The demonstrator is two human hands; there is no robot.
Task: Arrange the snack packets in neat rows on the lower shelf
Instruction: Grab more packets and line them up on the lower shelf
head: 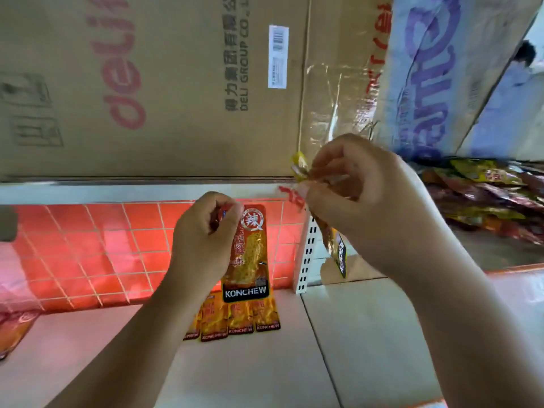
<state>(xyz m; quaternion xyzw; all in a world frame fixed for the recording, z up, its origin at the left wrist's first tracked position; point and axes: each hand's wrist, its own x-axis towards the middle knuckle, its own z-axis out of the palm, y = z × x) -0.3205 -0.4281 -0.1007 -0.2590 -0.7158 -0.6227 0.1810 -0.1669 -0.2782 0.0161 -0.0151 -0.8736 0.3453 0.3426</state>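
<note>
My left hand pinches the top of an orange KONCHEW snack packet, which hangs upright above the lower shelf. Below it, several matching packets lie side by side in a row on the shelf, against the orange tiled back. My right hand grips another packet by its upper part; its yellow top edge sticks out above my fingers and its lower end dangles beside the perforated upright. A loose heap of packets lies on the neighbouring shelf at the right.
Large cardboard boxes fill the shelf above, with a blue-printed box to the right. A white perforated upright divides the shelf bays. Another packet lies at the far left edge.
</note>
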